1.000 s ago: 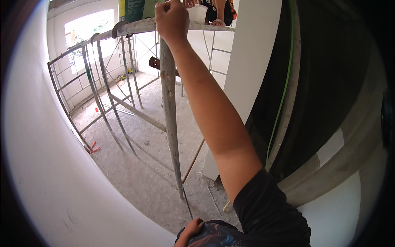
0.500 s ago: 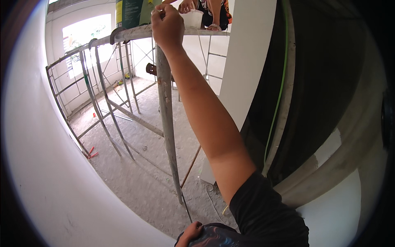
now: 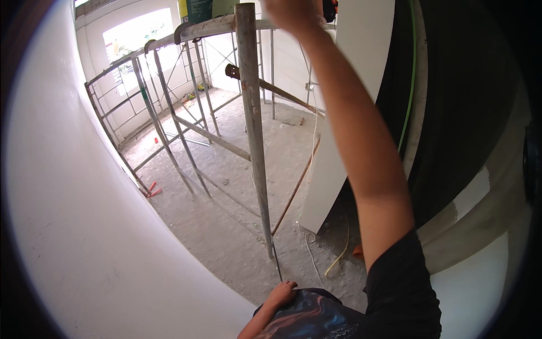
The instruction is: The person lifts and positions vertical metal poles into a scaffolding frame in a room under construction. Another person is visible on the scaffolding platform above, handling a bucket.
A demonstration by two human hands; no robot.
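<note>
My right arm reaches up and forward. My right hand (image 3: 291, 14) is blurred and cut by the top edge, just right of the upright scaffold pipe (image 3: 252, 101); its fingers and anything in them are hidden. Low in the view, my left hand (image 3: 284, 292) rests against the front of my dark patterned shirt (image 3: 310, 316). Its fingertips are mostly out of sight, so its grip does not show. A thin dark rod or cable (image 3: 276, 263) runs from the pipe's foot towards that hand. Beyond the pipe's top stands a green bucket (image 3: 200, 10), partly cut off.
Scaffold frames (image 3: 152, 90) stand on the dusty concrete floor (image 3: 226, 226). A smooth white wall (image 3: 113, 226) curves along the left, and a white column (image 3: 361, 101) rises at right. Cables (image 3: 339, 260) and an orange pipe end (image 3: 358, 252) lie near the column's foot.
My right hand has moved right, away from the bucket and pipe top, and partly out of view. The view has shifted, so the scaffold sits further right. The person beyond is now mostly hidden.
</note>
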